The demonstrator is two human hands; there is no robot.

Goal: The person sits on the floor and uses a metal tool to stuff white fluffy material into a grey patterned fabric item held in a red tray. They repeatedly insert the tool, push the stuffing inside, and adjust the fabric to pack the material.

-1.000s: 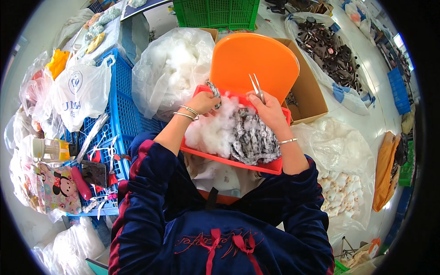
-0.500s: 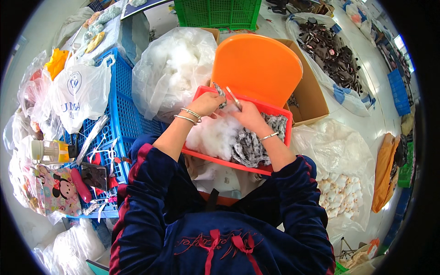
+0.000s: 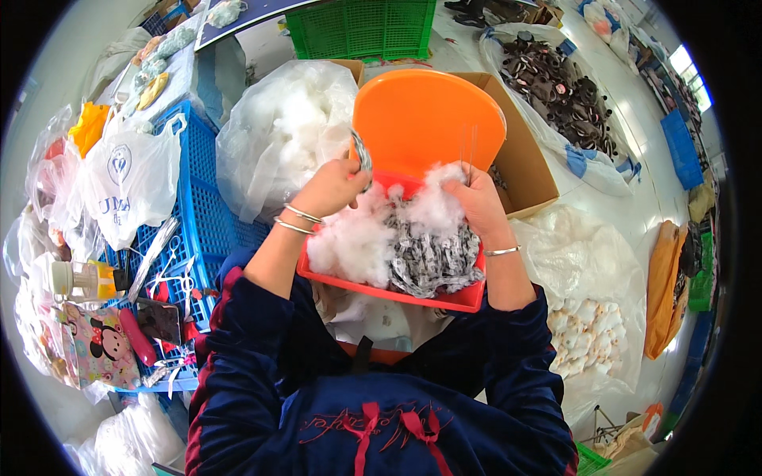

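Observation:
Above a red plastic tray [image 3: 381, 290] on my lap, my left hand [image 3: 335, 189] is closed on a small grey-and-white patterned fabric piece [image 3: 362, 155]. Across the tray, my right hand [image 3: 481, 208] pinches a tuft of white stuffing [image 3: 438, 198]. From its fingers a thin metal tool [image 3: 469, 147] points upward; it looks like two slim prongs, too faint to name for sure. Loose white stuffing [image 3: 349, 247] fills the tray's left part. On its right lies a heap of similar grey patterned fabric pieces [image 3: 432, 258].
Behind the tray stands an orange stool [image 3: 429, 119], by a cardboard box [image 3: 528, 170] and a clear bag of stuffing [image 3: 290, 127]. Blue crates [image 3: 210, 206] stand left, holding scissors and a phone. Bags of brown pieces [image 3: 556, 87] and white pieces [image 3: 591, 337] lie right.
My hands have moved apart, the left one going left and the right one going right. A tuft of stuffing has come up in my right hand. The tool now points upward.

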